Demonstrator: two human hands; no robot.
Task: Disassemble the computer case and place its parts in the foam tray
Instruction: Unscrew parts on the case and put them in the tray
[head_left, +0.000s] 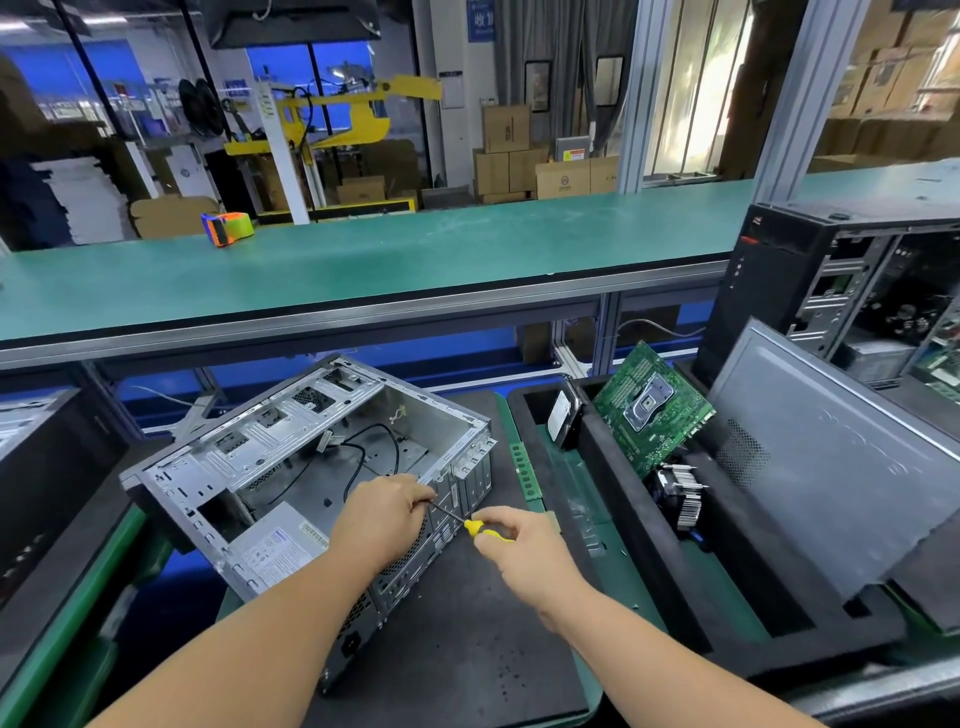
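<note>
An open grey computer case (270, 452) lies on its side on a dark mat, its power supply (275, 551) still inside near me. My right hand (524, 551) grips a yellow-handled screwdriver (480, 530), whose shaft points left at the case's rear panel. My left hand (384, 519) rests on the rear edge and its fingers pinch the screwdriver's tip. To the right, the black foam tray (613, 467) holds a green motherboard (649, 410), a hard drive (563, 418), a heatsink with fan (675, 499), a memory stick (527, 473) and a grey side panel (841, 462).
A second black tower (810, 280) with its side off stands at the back right. Another dark case (47, 467) sits at the left edge. A raised green shelf (363, 270) runs across behind, with a tape dispenser (228, 226) on it.
</note>
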